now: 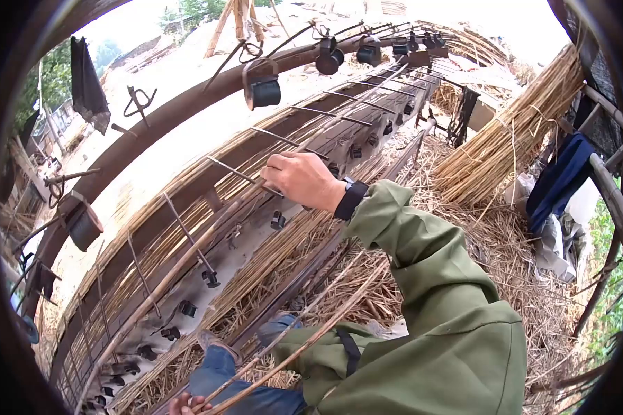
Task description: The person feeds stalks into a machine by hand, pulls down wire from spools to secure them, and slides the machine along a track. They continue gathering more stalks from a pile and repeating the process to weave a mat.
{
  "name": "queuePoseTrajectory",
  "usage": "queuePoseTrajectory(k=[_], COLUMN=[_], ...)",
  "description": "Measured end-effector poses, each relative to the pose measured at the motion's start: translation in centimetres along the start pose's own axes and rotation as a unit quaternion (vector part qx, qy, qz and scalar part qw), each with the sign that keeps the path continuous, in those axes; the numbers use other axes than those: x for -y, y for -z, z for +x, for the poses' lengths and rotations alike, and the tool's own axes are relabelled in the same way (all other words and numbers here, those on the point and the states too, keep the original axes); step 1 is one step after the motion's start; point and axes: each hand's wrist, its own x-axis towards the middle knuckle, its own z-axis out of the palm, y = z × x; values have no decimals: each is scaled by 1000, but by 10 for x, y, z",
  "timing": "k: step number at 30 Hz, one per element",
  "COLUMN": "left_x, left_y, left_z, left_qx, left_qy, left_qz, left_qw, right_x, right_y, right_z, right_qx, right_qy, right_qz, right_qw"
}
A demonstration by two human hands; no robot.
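My right hand (pixel 299 181), with a dark band at the wrist and a green sleeve, is at the middle of a long loom-like frame. Its fingers are closed on a long reed stalk (pixel 187 254) that lies lengthwise over the metal rods (pixel 190 232). My left hand (pixel 189 404) is low at the bottom edge, partly cut off, its fingers closed round thin reed stalks (pixel 311 332) that slant up to the right. Small black spools (pixel 187 308) hang in a row along the near side of the frame.
Black weights (pixel 263 91) hang from the curved beam (pixel 152 114) beyond the frame. A tied reed bundle (pixel 512 131) leans at the right, beside a dark blue cloth (pixel 557 180). Loose straw (pixel 491 256) covers the ground. A wooden tripod (pixel 239 21) stands behind.
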Motion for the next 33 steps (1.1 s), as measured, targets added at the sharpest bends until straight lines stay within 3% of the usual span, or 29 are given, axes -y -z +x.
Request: queuePoseTrajectory(k=[2,5,6,7,8,11,12,15,18,20,22,25,26,27,29,30,31,32,33], left_x=[21,17,15,15,18,23,28,42,48,38,34,57,78,95,83,78,76,73,66], left_y=[15,5,7,11,15,20,21,17,7,0,-11,6,33,50,39,22,19,25,23], left_z=[4,2,2,0,-4,-7,-8,-10,-16,-20,-22,-25,-30,-28,-20,-14,-6,0,0], left_qx=[-17,-84,-85,-74,-73,-51,-53,-28,37,2,-17,-9,-14,-27,0,-28,-81,-154,-125], left_qy=[23,8,20,34,36,39,44,46,30,32,37,46,-41,-147,-157,-171,-20,110,84], left_qz=[-32,-75,-98,-124,-139,-159,-153,-153,-156,-141,-109,-52,161,357,368,248,82,-95,-107], left_qw=[999,994,991,989,987,985,986,987,987,990,993,998,986,922,916,953,993,977,983], right_x=[2,0,-2,3,17,102,135,221,267,274,263,228,219,209,194,184,177,167,163], right_y=[-7,-32,-47,-56,-55,-20,-8,7,-17,-30,-30,-25,-23,-16,-13,-1,9,14,13], right_z=[18,54,64,72,79,72,60,3,-53,-70,-77,-77,-80,-79,-81,-81,-78,-79,-82], right_qx=[-18,3,43,21,-20,38,34,157,268,281,198,158,134,126,70,55,37,51,67], right_qy=[15,-40,-51,-56,-30,-16,65,158,137,83,38,47,39,40,50,11,-8,-4,-1], right_qz=[-29,49,35,85,105,284,334,486,587,633,618,554,541,530,467,462,473,458,442], right_qw=[999,998,997,995,994,958,940,845,751,716,760,816,829,838,880,885,880,887,894])
